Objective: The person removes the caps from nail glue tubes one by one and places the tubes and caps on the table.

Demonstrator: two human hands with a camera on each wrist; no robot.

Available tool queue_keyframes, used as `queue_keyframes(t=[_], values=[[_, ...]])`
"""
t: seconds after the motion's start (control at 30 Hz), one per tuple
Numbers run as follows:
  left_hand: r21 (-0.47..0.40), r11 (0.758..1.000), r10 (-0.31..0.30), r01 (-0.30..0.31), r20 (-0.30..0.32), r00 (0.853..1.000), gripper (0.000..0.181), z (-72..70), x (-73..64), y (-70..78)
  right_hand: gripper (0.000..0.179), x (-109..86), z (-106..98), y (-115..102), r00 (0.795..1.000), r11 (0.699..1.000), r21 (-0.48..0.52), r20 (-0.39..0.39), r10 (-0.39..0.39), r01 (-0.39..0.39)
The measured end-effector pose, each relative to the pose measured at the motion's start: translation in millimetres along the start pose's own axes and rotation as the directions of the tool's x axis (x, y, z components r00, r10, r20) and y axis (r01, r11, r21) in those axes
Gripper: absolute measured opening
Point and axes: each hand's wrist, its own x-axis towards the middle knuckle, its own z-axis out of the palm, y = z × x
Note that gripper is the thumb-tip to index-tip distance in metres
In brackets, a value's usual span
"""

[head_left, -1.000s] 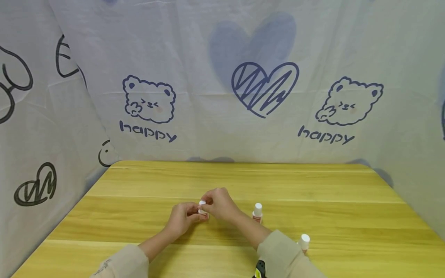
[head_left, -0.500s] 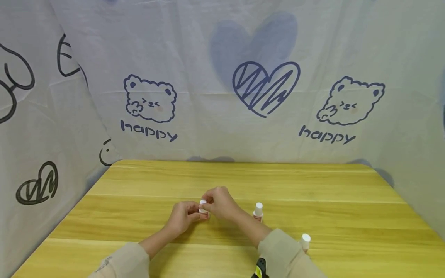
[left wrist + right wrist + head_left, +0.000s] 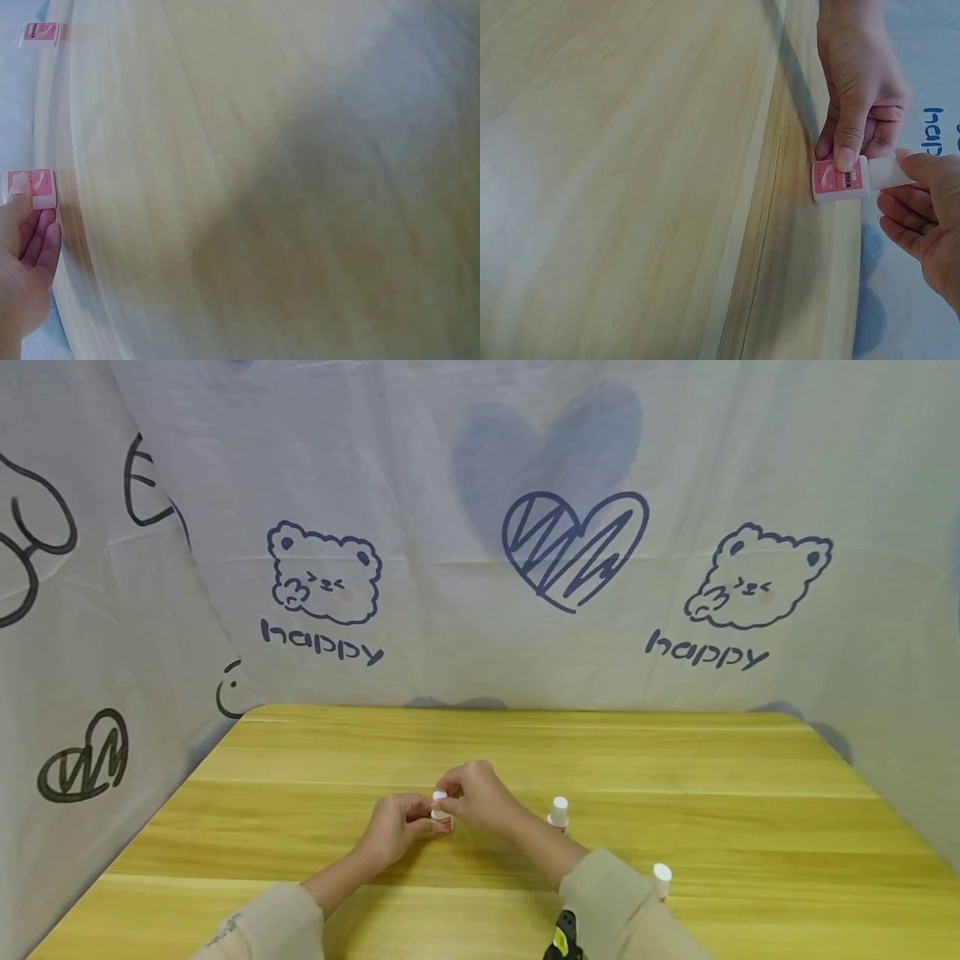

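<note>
A small white bottle point(image 3: 832, 180) with a pink label and a white cap point(image 3: 887, 173) stands on the table. My left hand point(image 3: 393, 829) grips the bottle's body between thumb and fingers; in the right wrist view its thumb lies across the label. At the top, my right hand point(image 3: 477, 799) pinches the cap with thumb and forefinger. In the left wrist view the left hand point(image 3: 30, 259) holds the pink-labelled bottle point(image 3: 43, 187) at the left edge.
A second capped bottle point(image 3: 558, 814) stands right of the hands, partly behind the right forearm. Nearer the front, a third bottle's white cap point(image 3: 661, 880) shows above the right sleeve point(image 3: 618, 897). The wooden table point(image 3: 360, 752) meets a printed cloth point(image 3: 442, 635) at the back.
Both hands stay at the same bottle, left on the body and right on the cap. The right sleeve has shifted slightly, hiding more of the two other bottles.
</note>
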Motion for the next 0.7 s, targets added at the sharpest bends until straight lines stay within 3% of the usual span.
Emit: queue_keyframes(t=[0.7], values=[[-0.003, 1.0, -0.014, 0.014, -0.049, 0.999, 0.018, 1.3, -2.3, 2.8, 0.009, -4.4, 5.5, 1.5, 0.997, 0.999, 0.043, -0.073, 0.025, -0.022]])
